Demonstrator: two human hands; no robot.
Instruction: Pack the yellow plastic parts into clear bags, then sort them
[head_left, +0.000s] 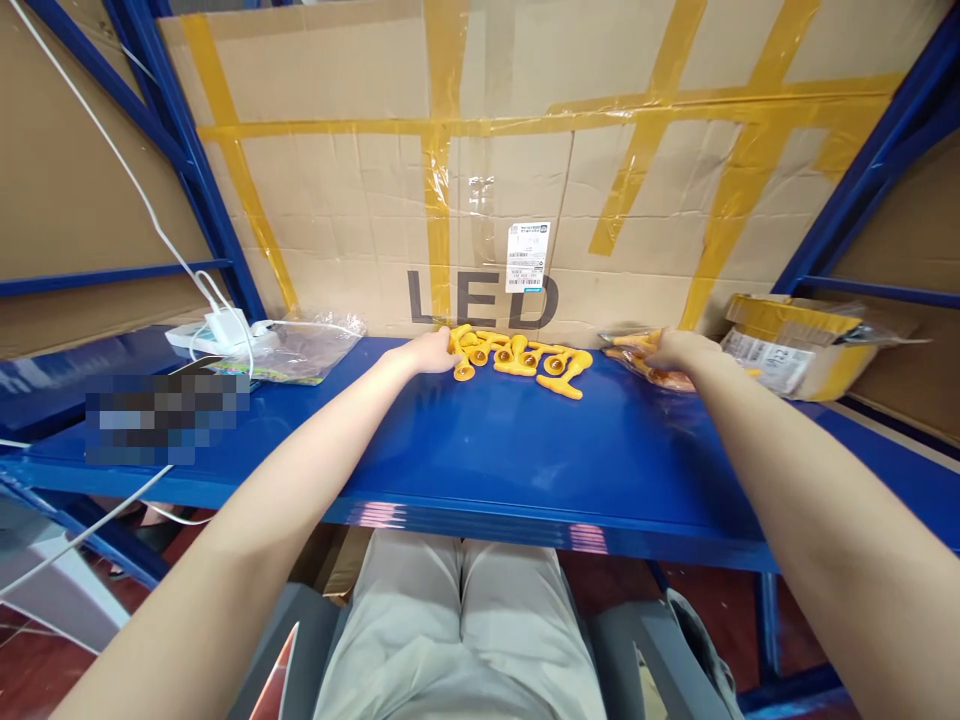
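While the person's left hand (433, 352) touches the left end of a cluster of yellow plastic pieces (517, 347) on the blue table (480, 455), its finger closure cannot be made out. Well apart, the right hand (681, 350) is at a clear bag (666, 381) with yellow pieces, beside a small carton (799, 345); its fingers are too blurred to tell spread from pinching. A large cardboard box (360, 220) stands behind.
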